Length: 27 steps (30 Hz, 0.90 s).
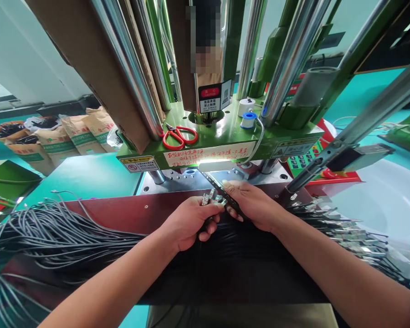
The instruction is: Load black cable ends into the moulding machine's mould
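My left hand (187, 221) is closed around a small bunch of cable ends with metal connectors (209, 197) sticking up from the fist. My right hand (251, 205) grips a narrow dark bar-shaped fixture (216, 183), tilted up to the left, touching the connectors. Both hands hover over a dark red table top (123, 212) in front of a green vertical moulding machine (225, 132). Grey-black cables (54, 232) fan out to the left, and more cables with metal plugs (351, 232) lie to the right.
Red scissors (179, 136) and a blue-and-white spool (248, 120) rest on the machine's green platen. Chrome columns (130, 68) rise from it. Brown paper sacks (71, 134) stand at the back left. A white basin (386, 200) is at the right. Another person stands behind the machine.
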Each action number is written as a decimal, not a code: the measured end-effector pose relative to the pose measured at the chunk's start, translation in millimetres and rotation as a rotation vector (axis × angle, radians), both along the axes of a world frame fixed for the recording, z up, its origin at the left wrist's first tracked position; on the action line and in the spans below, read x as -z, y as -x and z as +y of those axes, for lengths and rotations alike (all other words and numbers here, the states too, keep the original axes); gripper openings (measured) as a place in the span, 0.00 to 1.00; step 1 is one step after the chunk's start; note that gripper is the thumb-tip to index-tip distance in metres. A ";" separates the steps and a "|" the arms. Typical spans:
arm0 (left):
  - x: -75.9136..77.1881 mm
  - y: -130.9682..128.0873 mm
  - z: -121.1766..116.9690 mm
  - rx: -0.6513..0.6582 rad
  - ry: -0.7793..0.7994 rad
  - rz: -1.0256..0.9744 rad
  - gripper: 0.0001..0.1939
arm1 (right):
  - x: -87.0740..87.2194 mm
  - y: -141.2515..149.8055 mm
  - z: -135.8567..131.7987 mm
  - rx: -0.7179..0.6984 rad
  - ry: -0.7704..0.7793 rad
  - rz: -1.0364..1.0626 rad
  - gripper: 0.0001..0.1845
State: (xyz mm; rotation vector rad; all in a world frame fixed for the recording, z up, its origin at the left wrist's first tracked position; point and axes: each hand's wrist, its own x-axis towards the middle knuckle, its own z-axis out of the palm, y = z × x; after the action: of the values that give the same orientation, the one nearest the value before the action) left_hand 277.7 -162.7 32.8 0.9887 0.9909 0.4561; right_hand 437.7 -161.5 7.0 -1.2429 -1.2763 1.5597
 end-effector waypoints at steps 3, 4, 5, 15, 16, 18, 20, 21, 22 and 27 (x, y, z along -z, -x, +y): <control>1.2 0.0 -0.1 0.003 -0.004 -0.004 0.10 | 0.2 1.8 -1.2 -0.017 0.006 -0.039 0.23; 1.5 0.0 0.0 0.005 -0.004 -0.003 0.10 | 0.1 2.2 -1.5 -0.015 0.004 -0.049 0.23; 1.7 0.0 0.1 0.007 -0.004 -0.003 0.10 | -0.1 2.5 -1.7 -0.011 0.001 -0.057 0.23; 2.5 0.0 0.5 0.011 -0.020 0.021 0.12 | 0.9 3.7 -2.6 -0.029 -0.014 -0.141 0.19; 3.1 -0.1 0.5 0.006 -0.024 0.020 0.12 | 0.7 4.7 -2.8 -0.018 -0.006 -0.165 0.19; 4.6 -0.3 0.4 -0.006 -0.030 0.016 0.12 | 0.1 7.1 -3.5 0.006 0.002 -0.215 0.18; 6.2 -0.7 0.2 -0.011 -0.029 0.006 0.11 | -0.4 9.6 -4.5 0.023 0.003 -0.236 0.18; 7.0 -0.9 0.2 -0.010 -0.030 0.001 0.10 | -0.5 10.6 -5.0 0.028 0.000 -0.237 0.18; 7.7 -1.0 0.2 -0.010 -0.031 -0.007 0.10 | -0.3 11.3 -5.4 0.032 -0.003 -0.235 0.17; 8.2 2.5 2.2 -0.007 -0.009 -0.042 0.09 | 1.4 8.5 -5.4 0.021 0.005 -0.160 0.17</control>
State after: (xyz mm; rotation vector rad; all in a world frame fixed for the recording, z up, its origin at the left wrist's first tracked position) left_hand 275.2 -160.6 24.6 0.9802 0.9558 0.4852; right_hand 429.2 -166.9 5.6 -1.4031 -1.3559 1.4732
